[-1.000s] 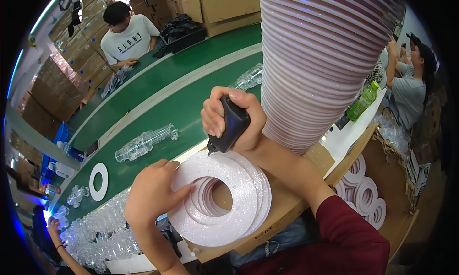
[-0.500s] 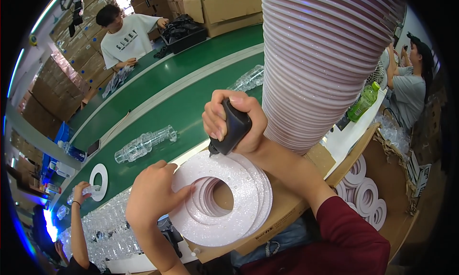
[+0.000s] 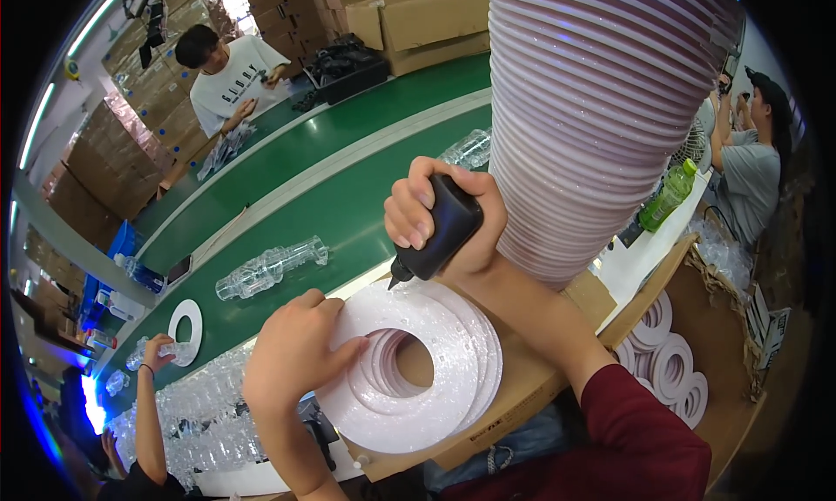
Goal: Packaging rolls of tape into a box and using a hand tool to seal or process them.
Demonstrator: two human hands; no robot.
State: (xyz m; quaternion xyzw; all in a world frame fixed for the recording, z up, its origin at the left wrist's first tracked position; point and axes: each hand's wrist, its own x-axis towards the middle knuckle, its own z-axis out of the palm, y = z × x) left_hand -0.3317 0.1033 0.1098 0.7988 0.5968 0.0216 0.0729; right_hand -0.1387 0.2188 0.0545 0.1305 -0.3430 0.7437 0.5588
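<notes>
My right hand (image 3: pixel 488 233) is wrapped around a black squeeze bottle (image 3: pixel 453 222), tilted with its pointed nozzle down at the far part of the top ring. Whether the tip touches the surface I cannot tell. Under it lies a loose stack of flat, glittery white rings (image 3: pixel 453 353), slightly fanned out, with small clear dots on the top one. At the stack's left side my left hand (image 3: pixel 294 353) grips the edge, its thumb on the top face and its other fingers mostly hidden. The stack rests on a cardboard box (image 3: pixel 522 405).
A tall column of similar rings (image 3: pixel 601 127) rises behind my right arm. On the green conveyor (image 3: pixel 348 183) lies a clear plastic part (image 3: pixel 272 268). Rings fill part of an open carton (image 3: pixel 718 344) at right. Another person's hand (image 3: pixel 157 351) works at left beside a white ring (image 3: pixel 194 331).
The view has shifted slightly, and the nozzle sits a little farther in from the ring's far edge. Across the conveyor, a person's hand has left the black tray with a small dark item.
</notes>
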